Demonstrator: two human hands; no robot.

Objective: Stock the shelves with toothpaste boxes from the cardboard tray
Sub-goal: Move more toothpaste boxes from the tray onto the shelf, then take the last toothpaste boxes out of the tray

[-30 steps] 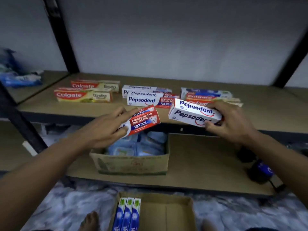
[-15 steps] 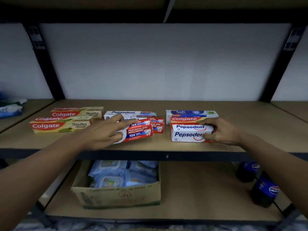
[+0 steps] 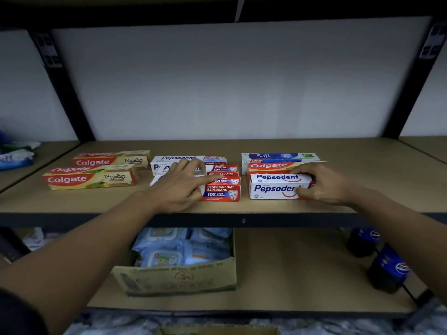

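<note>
A red-and-white Pepsodent box lies at the front of the middle shelf, with two more like it behind. My left hand lies over its left part, fingers across the top and thumb at the front. A white Pepsodent box sits to the right, in front of a Colgate box and a Safi box. My right hand grips its right end. Only the rim of the cardboard tray shows at the bottom edge.
Two Colgate boxes lie at the shelf's left. On the lower shelf stand a carton of wet-wipe packs and dark bottles. Black uprights flank the bay. Packets lie on the neighbouring shelf at left.
Both hands have carried their Pepsodent boxes from in front of the shelf edge onto the shelf, where the boxes now rest. The view has lifted off the floor tray.
</note>
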